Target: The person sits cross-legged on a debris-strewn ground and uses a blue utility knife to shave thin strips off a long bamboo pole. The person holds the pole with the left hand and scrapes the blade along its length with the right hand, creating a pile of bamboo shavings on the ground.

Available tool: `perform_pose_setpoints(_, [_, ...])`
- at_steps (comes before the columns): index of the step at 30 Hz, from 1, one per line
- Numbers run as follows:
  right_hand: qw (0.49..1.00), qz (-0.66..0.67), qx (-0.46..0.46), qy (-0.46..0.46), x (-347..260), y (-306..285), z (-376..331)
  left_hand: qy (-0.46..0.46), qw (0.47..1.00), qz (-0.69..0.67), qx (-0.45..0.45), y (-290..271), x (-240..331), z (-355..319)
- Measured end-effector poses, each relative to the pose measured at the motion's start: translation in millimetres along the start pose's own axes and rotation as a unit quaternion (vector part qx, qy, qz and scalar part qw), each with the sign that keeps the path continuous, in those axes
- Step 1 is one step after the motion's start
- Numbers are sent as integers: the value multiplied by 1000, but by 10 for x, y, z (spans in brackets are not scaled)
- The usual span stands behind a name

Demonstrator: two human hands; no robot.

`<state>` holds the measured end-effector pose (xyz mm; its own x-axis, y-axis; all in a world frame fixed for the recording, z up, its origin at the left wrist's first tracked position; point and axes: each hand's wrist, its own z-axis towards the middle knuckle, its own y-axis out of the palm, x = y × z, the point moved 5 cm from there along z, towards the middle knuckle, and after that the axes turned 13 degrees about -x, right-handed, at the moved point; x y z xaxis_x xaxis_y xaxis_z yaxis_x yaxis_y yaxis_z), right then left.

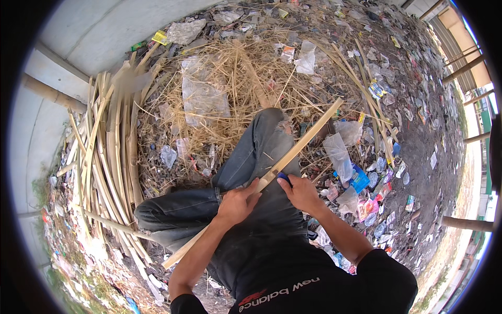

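Observation:
A long pale bamboo strip (314,132) lies slantwise across my lap, from beside my left forearm up past my raised knee. My left hand (236,205) is closed round its middle, thumb on top. Just to the right, my right hand (303,194) grips a blue-handled knife (283,177) against the strip's edge. Little of the blade shows; a dark patch crosses the strip beside the handle. The upper part of the strip rests over my jeans (261,141).
A pile of long split bamboo strips (112,152) lies at the left by a pale wall (104,26). Straw-like shavings (235,73) cover the ground ahead, with a clear plastic sheet (204,94). More strips (366,94) and scattered litter (361,180) lie to the right.

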<state>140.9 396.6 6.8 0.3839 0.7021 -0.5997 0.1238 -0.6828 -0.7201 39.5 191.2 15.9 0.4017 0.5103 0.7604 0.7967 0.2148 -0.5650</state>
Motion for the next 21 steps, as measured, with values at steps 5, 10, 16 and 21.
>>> perform_pose_setpoints(5, [1000, 13, -5, -5, 18, 2, 50, 0, 1000, -3, -5, -215, -58, -576])
perform_pose_setpoints(10, [999, 24, 14, 19, 37, -36, 64, -20, 1000, -4, -21, -555, -115, -1343])
perform_pose_setpoints(16, [981, 39, 124, 144, 1088, -600, 420, -131, 985, -107, -35, -843, -451, -2547])
perform_pose_setpoints(21, [951, -11, 283, 123, 1814, -1658, 511, -169, 970, -177, 12, -669, -859, -3131])
